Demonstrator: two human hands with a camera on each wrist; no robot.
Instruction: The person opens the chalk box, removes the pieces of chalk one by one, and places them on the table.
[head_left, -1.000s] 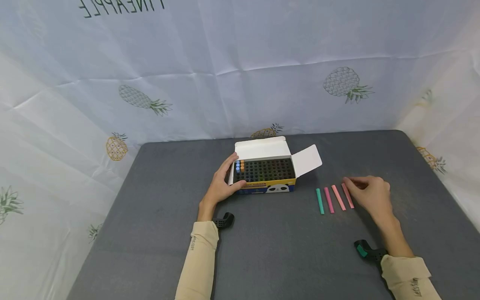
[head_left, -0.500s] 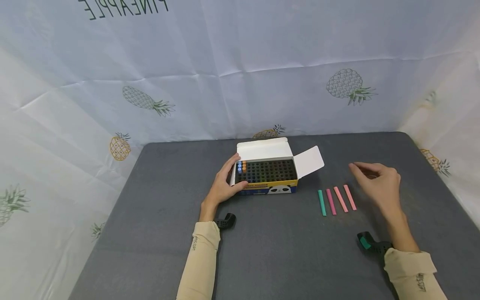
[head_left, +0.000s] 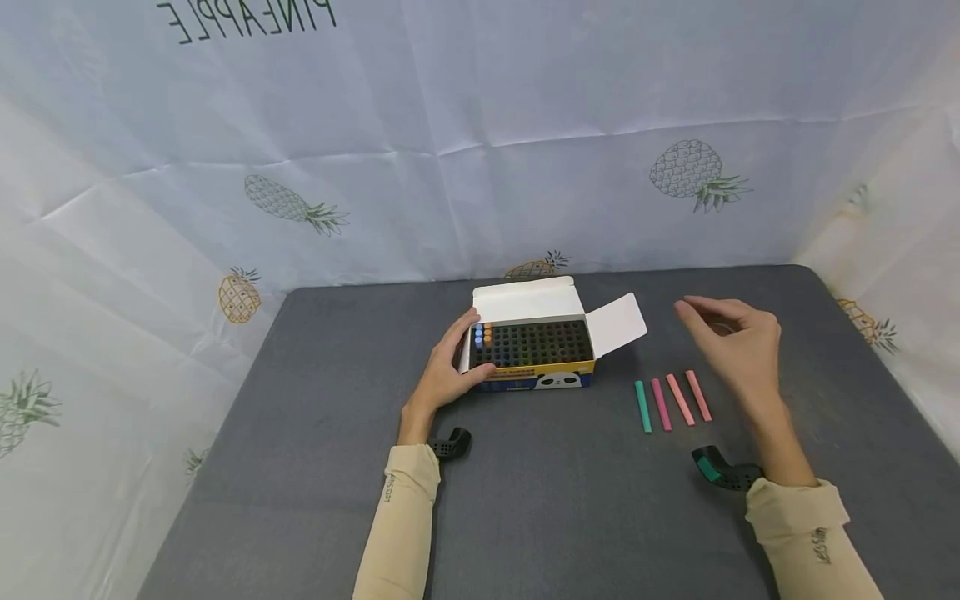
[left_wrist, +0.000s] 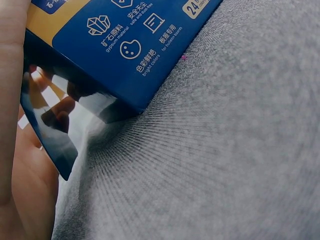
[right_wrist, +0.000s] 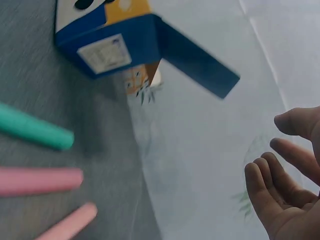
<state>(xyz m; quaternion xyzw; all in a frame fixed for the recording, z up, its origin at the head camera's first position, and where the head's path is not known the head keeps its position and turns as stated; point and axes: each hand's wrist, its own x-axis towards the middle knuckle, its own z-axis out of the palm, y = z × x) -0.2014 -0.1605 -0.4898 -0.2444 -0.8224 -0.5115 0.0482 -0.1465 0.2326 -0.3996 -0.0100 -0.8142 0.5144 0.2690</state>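
My left hand (head_left: 438, 375) holds the left end of an open chalk box (head_left: 510, 382), thumb along its front and fingers at its far corner. Blue chalks (head_left: 478, 337) and orange chalks (head_left: 487, 336) stand in the box's leftmost holes. My right hand (head_left: 738, 346) is raised beyond the loose chalks with nothing in it. In the right wrist view its thumb and fingertips stand apart, loosely bent. To its left lie a teal chalk (head_left: 642, 407), a dark pink chalk (head_left: 662, 405), a salmon chalk (head_left: 680, 400) and a light pink chalk (head_left: 698, 396), side by side.
The box's white lid (head_left: 528, 298) stands up at the back, and a side flap (head_left: 617, 323) sticks out to the right. The grey table (head_left: 570, 500) ends at a pineapple-print curtain (head_left: 450, 200) behind the box.
My right hand has left the light pink chalk, which stays on the table. It rose away to the back right, then moved left. The left hand keeps its place on the box.
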